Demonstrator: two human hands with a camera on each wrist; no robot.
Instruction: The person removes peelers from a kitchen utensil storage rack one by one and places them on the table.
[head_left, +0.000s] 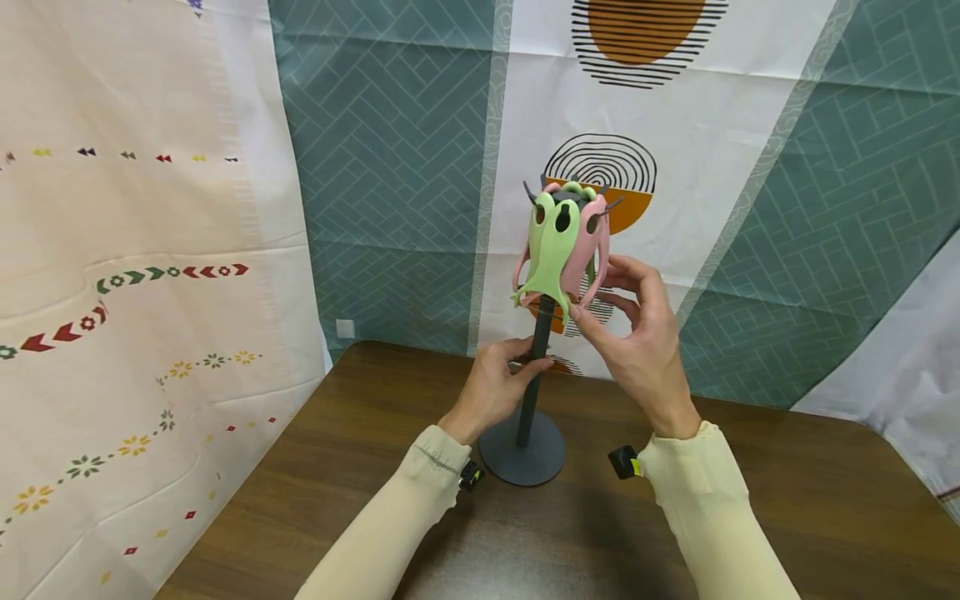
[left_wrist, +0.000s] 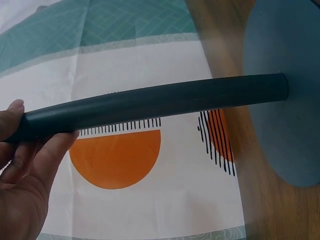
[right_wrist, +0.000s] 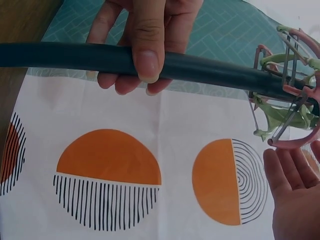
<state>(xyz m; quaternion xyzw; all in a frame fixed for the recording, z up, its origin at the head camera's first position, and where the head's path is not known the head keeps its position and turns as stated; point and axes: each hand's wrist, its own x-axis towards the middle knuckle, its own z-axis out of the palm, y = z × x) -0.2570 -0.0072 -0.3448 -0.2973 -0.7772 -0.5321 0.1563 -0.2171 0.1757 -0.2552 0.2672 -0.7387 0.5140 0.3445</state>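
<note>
A dark grey stand stands on the table, its round base [head_left: 522,450] flat and its pole [left_wrist: 150,105] leaning slightly in the head view. My left hand [head_left: 491,385] grips the pole about halfway up, the thumb pressed across it in the right wrist view. Around the top hang several pink and green peelers, their bladed ends downward; a green peeler [head_left: 553,258] faces me, beside a pink peeler [head_left: 581,250]. Dark hooks stick out above them. My right hand [head_left: 648,342] is at the right of the peelers, fingers spread and fingertips right at their lower ends.
The brown wooden table [head_left: 360,400] extends on both sides of the stand. Behind it hangs a green and white patterned cloth [head_left: 397,183]; a cream embroidered cloth [head_left: 150,217] hangs at the left. A dark wrist device [head_left: 624,462] is at the right sleeve.
</note>
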